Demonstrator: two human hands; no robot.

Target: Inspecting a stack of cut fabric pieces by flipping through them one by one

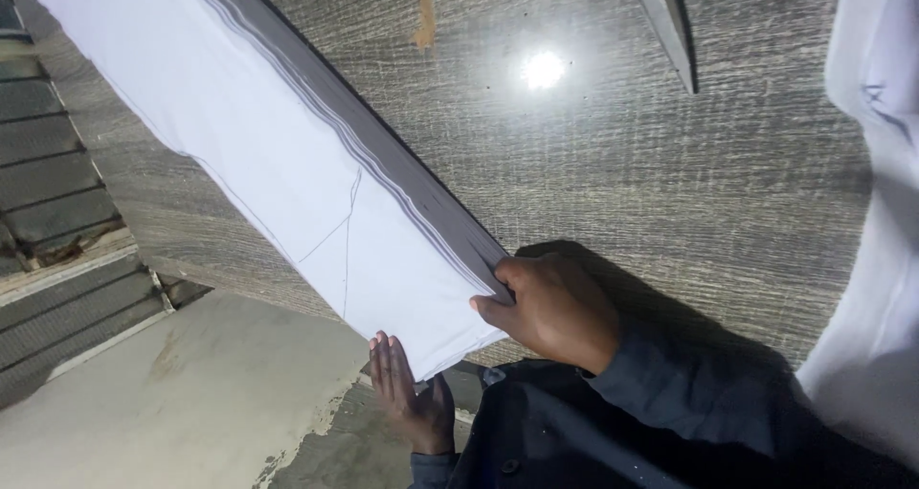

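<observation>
Two hands: both of mine are on one thick stack of white fabric [287,164], at its near corner by the table edge.
Stack: many white plies, their grey layered edge showing along the upper side; it runs from the upper left down to my hands, lying on the table [613,164] with its lower left side hanging past the edge. Thin pen lines mark the top ply.
Right hand: my right hand [550,307] grips the stack's near corner, fingers curled over the layered edge, thumb on the top ply.
Left hand: my left hand [407,393] is flat and open, fingers straight and together, pressed against the stack's lowest corner from below; it clasps nothing.
Sleeves: dark, on both arms.
Table: grey wood-grain top with a bright spot of reflected light and an orange smear near the far side.
Blade: a slim grey metal piece [665,25] lies at the top, well apart from my hands.
Cloth: more white cloth [876,211] drapes down the right side.
Floor: bare concrete [172,403] at lower left, with a dark slatted surface [48,183] beyond.
</observation>
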